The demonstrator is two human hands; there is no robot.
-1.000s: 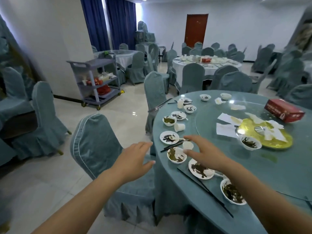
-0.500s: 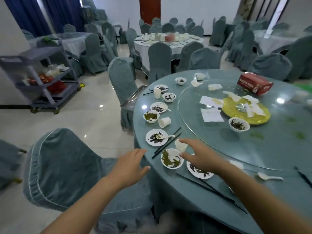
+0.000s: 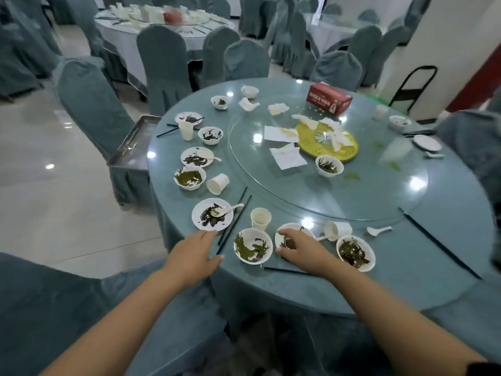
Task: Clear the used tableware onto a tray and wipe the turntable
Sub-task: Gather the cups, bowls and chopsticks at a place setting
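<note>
My right hand [image 3: 299, 248] lies over a small dirty plate [image 3: 291, 229] near the table's front edge, with forefinger and thumb curled on its left rim. My left hand [image 3: 193, 256] is open at the table edge, fingertips by the rim of a plate with a spoon [image 3: 212, 214]. A soiled bowl [image 3: 253, 248] sits between my hands, and another bowl [image 3: 355, 252] sits right of my right hand. The glass turntable [image 3: 366, 191] carries a yellow dish [image 3: 311, 150], a bowl [image 3: 329, 165] and crumpled napkins [image 3: 288, 157]. A metal tray [image 3: 132, 142] rests on a chair at the left.
More dirty bowls, plates and paper cups [image 3: 217, 183] line the table's left rim, with black chopsticks [image 3: 234, 219] among them. A red tissue box [image 3: 329, 99] stands at the far side. Covered chairs ring the table [image 3: 406, 280]; one chair back [image 3: 40, 308] is just below my left arm.
The view has swung right and down toward the table. My right hand has moved from the cup to the small plate and curled on it. My left hand has reached the table edge.
</note>
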